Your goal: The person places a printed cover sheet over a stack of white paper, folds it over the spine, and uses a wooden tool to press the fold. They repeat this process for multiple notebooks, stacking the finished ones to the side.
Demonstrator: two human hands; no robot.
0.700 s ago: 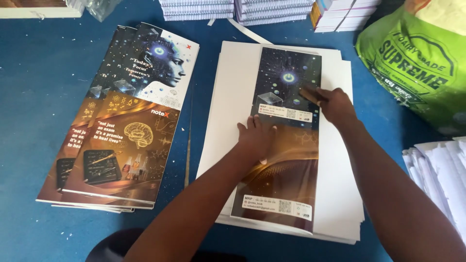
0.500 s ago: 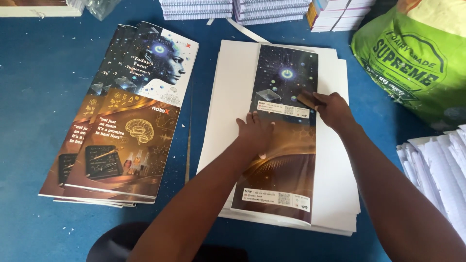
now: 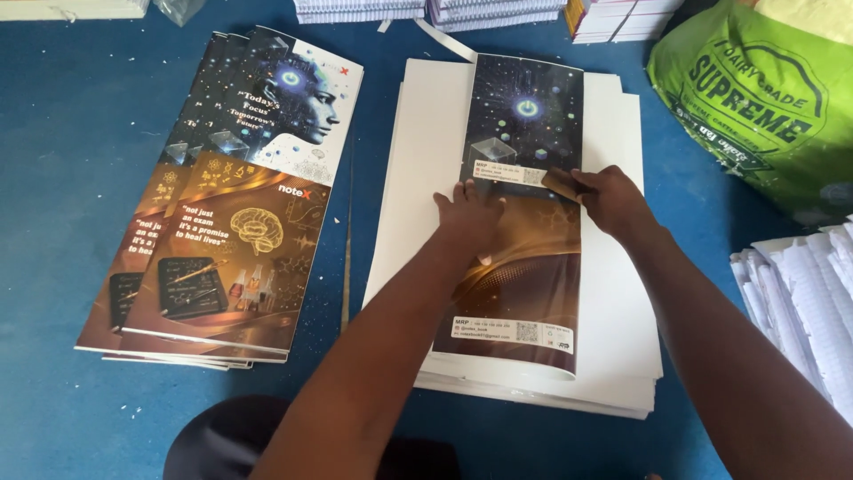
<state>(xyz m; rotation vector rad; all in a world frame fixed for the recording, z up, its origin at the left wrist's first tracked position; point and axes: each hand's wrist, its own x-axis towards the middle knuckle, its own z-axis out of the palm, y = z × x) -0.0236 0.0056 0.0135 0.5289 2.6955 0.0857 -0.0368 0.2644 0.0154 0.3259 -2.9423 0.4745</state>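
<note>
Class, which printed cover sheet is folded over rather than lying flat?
The dark cover sheet on the white stack, under both hands; those on the left pile lie flat.

Head view, steeply down, close

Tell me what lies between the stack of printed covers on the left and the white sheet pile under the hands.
In the head view, only bare blue floor separates the printed covers from the white sheet pile, apart from one thin strip lying along the gap.

Left hand [image 3: 471,213] and right hand [image 3: 613,197] press folded cover [image 3: 524,267] flat.
</note>
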